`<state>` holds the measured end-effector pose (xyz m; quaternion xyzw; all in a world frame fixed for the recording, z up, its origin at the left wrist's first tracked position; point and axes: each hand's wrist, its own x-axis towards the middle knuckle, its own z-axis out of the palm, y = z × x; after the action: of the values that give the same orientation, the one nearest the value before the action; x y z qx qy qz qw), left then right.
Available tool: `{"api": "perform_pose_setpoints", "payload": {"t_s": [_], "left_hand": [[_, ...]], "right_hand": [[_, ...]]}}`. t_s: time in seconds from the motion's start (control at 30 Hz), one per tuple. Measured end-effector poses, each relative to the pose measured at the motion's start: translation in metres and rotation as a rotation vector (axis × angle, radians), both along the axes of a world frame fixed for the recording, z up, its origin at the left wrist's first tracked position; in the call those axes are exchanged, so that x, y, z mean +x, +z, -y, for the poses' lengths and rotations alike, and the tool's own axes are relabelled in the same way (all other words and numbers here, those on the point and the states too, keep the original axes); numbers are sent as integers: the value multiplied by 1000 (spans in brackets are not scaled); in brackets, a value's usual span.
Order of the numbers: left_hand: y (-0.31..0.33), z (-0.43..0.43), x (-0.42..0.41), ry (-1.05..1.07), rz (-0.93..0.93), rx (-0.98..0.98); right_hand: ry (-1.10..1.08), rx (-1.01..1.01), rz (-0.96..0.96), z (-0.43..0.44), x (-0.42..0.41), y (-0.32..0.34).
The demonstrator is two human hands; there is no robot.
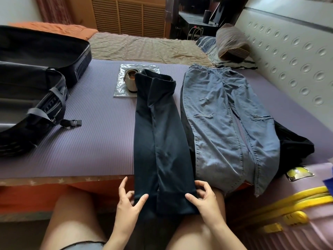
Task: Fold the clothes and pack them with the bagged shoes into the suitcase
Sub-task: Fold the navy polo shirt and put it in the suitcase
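Head view, bed (144,47): a purple mat (100,141) carries everything.
Suitcase (82,56): black, lying open at left, loose straps inside.
Jeans (221,123): flat at right, over a black garment (295,145).
Dark trousers (162,141): lengthwise at centre, hems nearest the person.
Plastic bag (119,87): clear, holding pale shoes (130,82), partly under the trousers' waist.
Left grip (128,197): pinches the trousers' left hem.
Right grip (203,197): pinches the right hem.
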<state>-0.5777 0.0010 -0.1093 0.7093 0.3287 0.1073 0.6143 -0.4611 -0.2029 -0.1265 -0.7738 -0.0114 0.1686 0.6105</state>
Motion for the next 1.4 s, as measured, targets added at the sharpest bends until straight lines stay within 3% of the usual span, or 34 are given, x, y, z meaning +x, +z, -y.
{"api": "perform_pose_setpoints", "payload": {"t_s": [0.37, 0.57, 0.73, 1.13, 1.4], "left_hand": [[9, 22, 6, 74, -38, -57], [5, 33, 7, -19, 77, 263], [8, 36, 11, -27, -5, 137], [2, 34, 9, 34, -46, 63], [8, 32, 2, 96, 112, -40]], "right_hand": [[103, 9, -35, 3, -1, 10], [43, 73, -79, 2, -2, 7], [32, 104, -82, -1, -5, 7], [25, 61, -32, 4, -10, 9], [2, -6, 25, 5, -12, 22]]}}
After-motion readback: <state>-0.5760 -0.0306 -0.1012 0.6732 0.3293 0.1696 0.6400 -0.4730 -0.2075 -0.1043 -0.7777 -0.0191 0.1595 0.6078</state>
